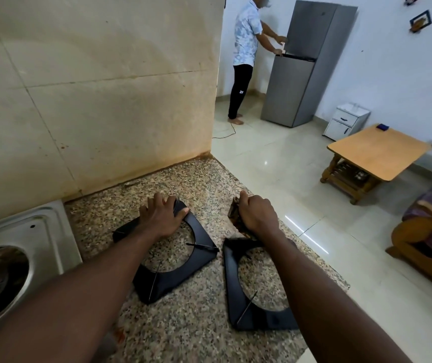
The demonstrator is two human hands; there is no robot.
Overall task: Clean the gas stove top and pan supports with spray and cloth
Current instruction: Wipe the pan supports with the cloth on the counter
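The speckled granite countertop [183, 323] takes up the lower middle of the view, and the stainless gas stove top [44, 231] is seen at its left edge, well apart from both hands. Two black square pan supports are laid flat on the granite side by side, not touching: the left pan support [173, 281] turned cornerwise, the right pan support [231, 284] nearer the counter's open edge.

The left hand [163, 218] is spread over the far corner of the left pan support, fingers wide and pressed down on it, thumb laid along the frame. The right hand [258, 214] is closed in a fist around a bunched brown cloth [235, 216], which is held at the far edge of the right pan support. No spray bottle is in view.

The step in hand is judged to be the wiping of the supports. It is best done one support at a time, with the frame pinned by the free hand so that it is not pushed across the granite or off the open edge. The cloth should be drawn along each flat side and round the inner ring, and care is needed at the thin metal prongs, where fabric may be snagged. The cloth looks soiled, so a cleaner fold should be turned outward.
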